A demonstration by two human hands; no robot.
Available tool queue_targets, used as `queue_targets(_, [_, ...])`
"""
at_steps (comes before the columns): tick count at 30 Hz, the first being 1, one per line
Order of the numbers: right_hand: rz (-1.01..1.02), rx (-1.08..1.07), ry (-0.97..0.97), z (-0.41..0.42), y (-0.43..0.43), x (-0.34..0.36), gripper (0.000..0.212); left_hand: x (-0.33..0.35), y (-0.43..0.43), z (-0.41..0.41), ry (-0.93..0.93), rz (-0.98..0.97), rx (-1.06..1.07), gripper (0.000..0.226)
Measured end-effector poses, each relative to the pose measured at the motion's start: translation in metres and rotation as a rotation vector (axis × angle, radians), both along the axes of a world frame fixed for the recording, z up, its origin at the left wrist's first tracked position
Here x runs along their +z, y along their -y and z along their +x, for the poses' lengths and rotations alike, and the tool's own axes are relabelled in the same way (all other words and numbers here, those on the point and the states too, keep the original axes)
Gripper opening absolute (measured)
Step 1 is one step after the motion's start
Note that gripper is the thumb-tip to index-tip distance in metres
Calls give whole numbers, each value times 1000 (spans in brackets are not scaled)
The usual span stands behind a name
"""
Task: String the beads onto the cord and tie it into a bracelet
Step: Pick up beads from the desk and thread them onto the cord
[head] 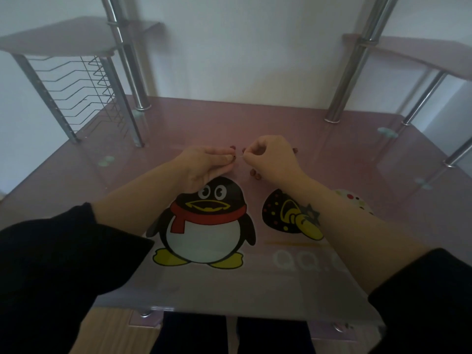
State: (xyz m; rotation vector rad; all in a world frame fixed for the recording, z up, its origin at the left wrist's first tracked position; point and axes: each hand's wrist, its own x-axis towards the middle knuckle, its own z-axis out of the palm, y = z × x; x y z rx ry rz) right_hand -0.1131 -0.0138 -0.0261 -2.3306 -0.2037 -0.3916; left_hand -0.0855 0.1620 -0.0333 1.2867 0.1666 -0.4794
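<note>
My left hand point(208, 163) pinches a small dark red bead point(233, 156) between thumb and forefinger above the pink glass table point(332, 154). A few centimetres to its right, my right hand point(270, 155) is closed on the end of a thin pale cord point(242, 156), whose tip points at the bead. Loose red beads lie on the glass: a few below the right hand point(255, 174), one behind the left fingertips point(232, 147), one past the right hand point(296, 150). The rest of the cord is hidden by my right hand.
A penguin picture point(204, 226) and a dotted picture point(288, 213) are printed on the glass. Chrome posts point(342, 98) point(135, 93) rise at the back, carrying side shelves. A wire rack point(81, 90) stands at the back left. The table's front edge point(229, 309) is near my body.
</note>
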Motion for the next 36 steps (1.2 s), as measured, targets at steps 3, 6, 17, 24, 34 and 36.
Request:
queue_targets(3, [-3,8,10,0,0,0,19,0,1,0,8,-9,3,19])
queue_targets(6, [-11,16,26,-1,0,1,13,2,2,-2,10,21,-5,20])
queue_targets(17, [-4,2,9,-1,2,0,11,7,4,-7,1,45,13,23])
queue_targets(24, [2,16,10,-1,1,-1,12,9,5,-9,10,57,8,24])
queue_targets(34, [-9,45,6,-1,0,1,8,12,5,-12,29,66,-32,21])
queue_targets(36, [-6,45,3,0,0,1,8,12,5,-13,28,56,-39,21])
